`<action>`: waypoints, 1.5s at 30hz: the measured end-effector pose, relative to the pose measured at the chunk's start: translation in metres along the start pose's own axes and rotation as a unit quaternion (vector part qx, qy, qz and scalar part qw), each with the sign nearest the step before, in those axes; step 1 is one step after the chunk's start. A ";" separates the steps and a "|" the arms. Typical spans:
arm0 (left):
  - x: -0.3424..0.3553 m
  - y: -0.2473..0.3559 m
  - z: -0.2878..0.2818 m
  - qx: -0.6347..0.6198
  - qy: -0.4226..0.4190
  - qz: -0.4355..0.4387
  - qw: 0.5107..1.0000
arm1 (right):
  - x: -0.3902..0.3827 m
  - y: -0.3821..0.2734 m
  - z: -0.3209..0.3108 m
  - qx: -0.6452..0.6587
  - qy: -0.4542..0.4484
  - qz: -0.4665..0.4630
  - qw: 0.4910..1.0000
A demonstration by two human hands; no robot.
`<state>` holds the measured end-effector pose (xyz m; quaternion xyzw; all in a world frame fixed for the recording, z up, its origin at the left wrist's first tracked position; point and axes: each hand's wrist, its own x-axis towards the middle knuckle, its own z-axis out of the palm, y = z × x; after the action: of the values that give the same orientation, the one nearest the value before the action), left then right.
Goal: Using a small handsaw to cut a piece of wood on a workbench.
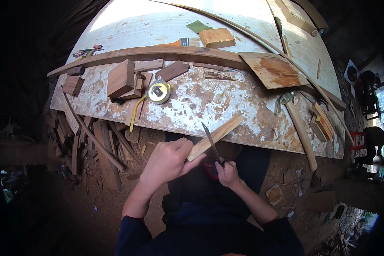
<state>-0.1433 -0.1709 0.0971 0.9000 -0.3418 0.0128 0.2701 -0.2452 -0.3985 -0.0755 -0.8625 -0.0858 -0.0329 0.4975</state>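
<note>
My left hand (170, 158) is closed around one end of a pale strip of wood (224, 129), which slants up to the right with its far end over the table's front edge. In my right hand (229, 174) is a dark-handled knife (210, 138), gripped low on the handle. Its narrow blade points up and crosses the strip at about the middle; whether the edge bites into the wood I cannot tell. Beyond my left hand, on the table, lies a tape measure (158, 91) with its yellow tape hanging over the edge.
Wood blocks (120, 79) sit left on the paint-worn table (192, 106). A long curved beam (158, 54) crosses it, with a thin board (273, 70) resting on top. A hammer (301, 132) juts over the right front edge. Offcuts (104, 145) are heaped below on the left.
</note>
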 end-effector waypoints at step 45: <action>-0.024 -0.013 0.088 -0.623 0.071 -0.278 0.728 | 0.012 -0.036 -0.004 0.010 0.016 0.081 0.997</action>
<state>-0.1675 -0.1921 0.0103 0.5812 0.0124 -0.2151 0.7847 -0.2398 -0.3831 -0.0414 -0.8611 -0.0085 -0.0054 0.5083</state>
